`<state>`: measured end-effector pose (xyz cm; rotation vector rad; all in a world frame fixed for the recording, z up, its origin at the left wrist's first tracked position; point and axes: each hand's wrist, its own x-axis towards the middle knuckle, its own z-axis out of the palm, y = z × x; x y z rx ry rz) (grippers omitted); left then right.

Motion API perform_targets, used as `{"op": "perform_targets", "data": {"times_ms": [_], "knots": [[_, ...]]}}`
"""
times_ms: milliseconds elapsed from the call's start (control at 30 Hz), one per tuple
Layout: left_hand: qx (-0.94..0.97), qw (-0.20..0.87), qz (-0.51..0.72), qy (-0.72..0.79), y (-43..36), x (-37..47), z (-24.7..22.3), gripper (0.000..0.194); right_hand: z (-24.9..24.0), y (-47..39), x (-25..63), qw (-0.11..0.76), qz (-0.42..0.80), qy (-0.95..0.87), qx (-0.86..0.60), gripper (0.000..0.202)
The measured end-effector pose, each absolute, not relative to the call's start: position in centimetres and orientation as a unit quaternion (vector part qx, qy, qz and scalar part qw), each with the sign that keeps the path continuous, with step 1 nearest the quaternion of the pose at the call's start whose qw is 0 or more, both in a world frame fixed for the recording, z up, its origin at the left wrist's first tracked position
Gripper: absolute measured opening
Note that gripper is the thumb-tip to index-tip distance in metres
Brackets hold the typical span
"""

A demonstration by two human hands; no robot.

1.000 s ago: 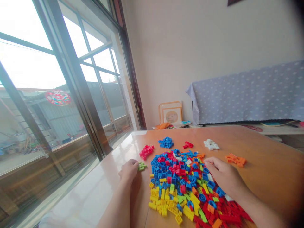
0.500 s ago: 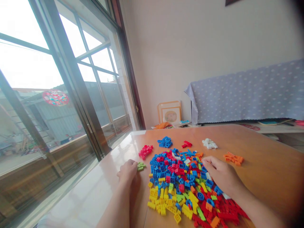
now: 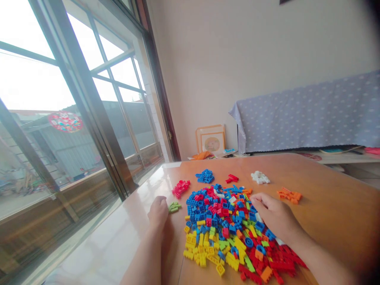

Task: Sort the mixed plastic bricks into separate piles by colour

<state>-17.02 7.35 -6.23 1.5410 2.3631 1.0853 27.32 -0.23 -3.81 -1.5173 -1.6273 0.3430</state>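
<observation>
A large mixed heap of toy building bricks (image 3: 219,217) lies on the wooden table, mostly blue, yellow and red. Left of it, my left hand (image 3: 158,211) rests beside a small pile of light green bricks (image 3: 174,207). Its fingers are curled, and whatever they hold, if anything, is hidden. My right hand (image 3: 271,213) is at the heap's right edge, thumb and fingers drawn together; I cannot make out anything between them. Beyond the heap sit small piles of pink-red bricks (image 3: 181,189), blue bricks (image 3: 204,176), red bricks (image 3: 232,178), white bricks (image 3: 260,177) and orange bricks (image 3: 289,195).
The table (image 3: 326,206) reaches toward a wall. A low shelf behind it carries something under a dotted grey-blue cloth (image 3: 305,114). Framed pictures (image 3: 211,140) lean at the back. A large window (image 3: 89,99) stands on the left.
The view has shifted slightly. My left hand has turned a little beside the light green bricks, its fingers now more upright. My right hand stays at the heap's edge.
</observation>
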Motion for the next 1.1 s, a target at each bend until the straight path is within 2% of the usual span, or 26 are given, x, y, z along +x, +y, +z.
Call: {"op": "perform_targets", "data": {"times_ms": [333,600,900,1000,1100], "knots": [[0.579,0.037,0.411,0.703,6.5,-14.2,-5.3,0.029,-3.4,-0.4,27.1,0.424,0.155,-0.642,-0.620,0.040],[0.714,0.102,0.407,0.560,4.8,-8.8,-3.7,0.020,-4.0,0.6,28.5,0.429,0.155,-0.624,-0.634,0.035],[0.847,0.130,0.266,0.441,2.0,-3.6,-0.3,0.021,-3.8,0.2,28.3,0.277,0.210,-0.707,-0.616,0.035],[0.877,0.109,0.193,0.426,1.4,-2.4,0.4,0.025,-3.4,-0.2,28.1,0.212,0.188,-0.737,-0.614,0.038],[0.890,0.102,0.140,0.421,1.3,-1.4,0.7,0.029,-3.2,-0.2,28.2,0.182,0.149,-0.721,-0.652,0.032]]}}
